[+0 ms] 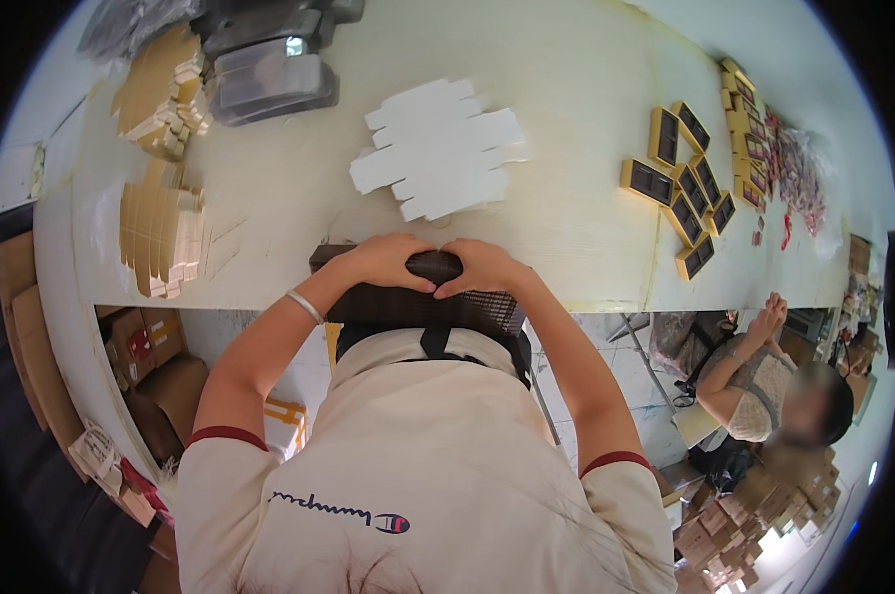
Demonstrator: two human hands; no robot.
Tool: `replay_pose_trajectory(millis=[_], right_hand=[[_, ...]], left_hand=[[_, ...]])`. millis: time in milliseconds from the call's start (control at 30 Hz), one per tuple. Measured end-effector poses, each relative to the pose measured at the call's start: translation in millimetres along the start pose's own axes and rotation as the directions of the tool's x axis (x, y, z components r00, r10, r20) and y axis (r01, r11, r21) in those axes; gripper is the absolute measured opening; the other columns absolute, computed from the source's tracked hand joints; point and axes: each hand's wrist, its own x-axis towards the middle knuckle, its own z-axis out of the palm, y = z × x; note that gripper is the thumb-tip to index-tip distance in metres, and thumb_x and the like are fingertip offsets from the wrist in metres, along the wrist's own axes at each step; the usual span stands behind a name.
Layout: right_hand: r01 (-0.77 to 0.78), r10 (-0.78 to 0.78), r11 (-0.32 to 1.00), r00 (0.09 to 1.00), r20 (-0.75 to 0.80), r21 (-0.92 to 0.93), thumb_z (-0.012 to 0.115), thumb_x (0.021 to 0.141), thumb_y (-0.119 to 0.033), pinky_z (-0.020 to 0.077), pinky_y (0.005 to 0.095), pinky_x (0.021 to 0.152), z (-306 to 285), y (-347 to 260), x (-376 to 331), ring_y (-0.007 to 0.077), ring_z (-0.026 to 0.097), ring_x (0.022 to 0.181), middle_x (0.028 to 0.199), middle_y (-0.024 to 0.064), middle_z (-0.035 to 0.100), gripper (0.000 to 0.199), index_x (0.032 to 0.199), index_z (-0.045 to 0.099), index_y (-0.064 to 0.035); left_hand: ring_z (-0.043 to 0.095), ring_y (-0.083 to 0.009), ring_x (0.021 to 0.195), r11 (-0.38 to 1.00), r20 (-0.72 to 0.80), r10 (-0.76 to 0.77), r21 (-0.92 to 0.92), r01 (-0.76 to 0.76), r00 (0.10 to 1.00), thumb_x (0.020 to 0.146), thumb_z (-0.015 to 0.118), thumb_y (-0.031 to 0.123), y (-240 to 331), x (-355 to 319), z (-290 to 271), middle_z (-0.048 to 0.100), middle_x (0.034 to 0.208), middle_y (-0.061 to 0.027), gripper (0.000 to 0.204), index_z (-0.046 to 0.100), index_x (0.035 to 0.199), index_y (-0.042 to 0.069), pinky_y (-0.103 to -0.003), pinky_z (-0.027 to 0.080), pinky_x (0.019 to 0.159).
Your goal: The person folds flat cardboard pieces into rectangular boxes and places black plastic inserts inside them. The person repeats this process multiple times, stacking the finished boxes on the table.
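At the table's front edge, against my body, lies a dark brown stack of thin flat pieces (398,305); its layered edges show at the right end. My left hand (383,259) and my right hand (480,265) curl over it from both sides. Both thumbs point inward and nearly touch, and the fingertips meet at the far side. Just beyond my hands, white flat die-cut box blanks (438,148) lie in a pile on the table. What exactly the dark pieces are, I cannot make out.
Gold box blanks (158,233) stand stacked at left, near a clear plastic bin (274,84). Several yellow boxes with dark inserts (650,182) lie at right, before red-patterned packets (799,168). A co-worker (754,386) sits at the right. Cartons (150,342) are under the table.
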Motion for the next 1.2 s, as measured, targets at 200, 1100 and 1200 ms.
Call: replay_pose_trajectory(millis=[200, 1100, 1200], right_hand=[[-0.057, 0.086, 0.947, 0.993, -0.078, 0.317, 0.082, 0.067, -0.042, 0.0428, 0.0360, 0.096, -16.4, 33.3, -18.3, 0.0287, 0.055, 0.114, 0.124, 0.0188, 0.058, 0.077, 0.124, 0.054, 0.0018], [0.627, 0.136, 0.765, 0.064, -0.989, 0.146, 0.085, 0.072, -0.019, 0.0371, 0.0319, 0.098, -211.6, 142.4, 44.7, 0.0192, 0.045, 0.111, 0.120, 0.0097, 0.044, 0.077, 0.130, 0.037, -0.0011], [0.516, 0.055, 0.852, 0.076, -0.996, 0.086, 0.084, 0.072, -0.017, 0.0320, 0.0341, 0.103, -203.1, 154.2, 60.1, 0.0227, 0.042, 0.115, 0.124, 0.0129, 0.040, 0.083, 0.133, 0.031, -0.0002]], left_hand=[[0.056, -0.0300, 0.114, 0.975, -0.069, -0.079, -0.214, 0.062, 0.994, 0.076, 0.071, 0.049, -16.9, -24.2, -25.2, 0.059, 0.122, -0.0183, 0.073, 0.053, 0.128, 0.001, -0.037, 0.042, 0.098], [0.051, -0.0311, 0.117, 0.962, -0.276, -0.080, 0.230, 0.146, 0.958, 0.077, 0.070, 0.045, 72.6, 45.3, 16.8, 0.058, 0.118, -0.0124, 0.058, 0.059, 0.122, 0.010, -0.043, 0.040, 0.100], [0.051, -0.0320, 0.115, 0.989, -0.601, 0.030, 0.136, 0.065, 0.799, 0.075, 0.074, 0.024, 88.8, 4.0, 12.3, 0.058, 0.118, -0.0122, 0.046, 0.060, 0.117, 0.008, -0.044, 0.039, 0.100]])
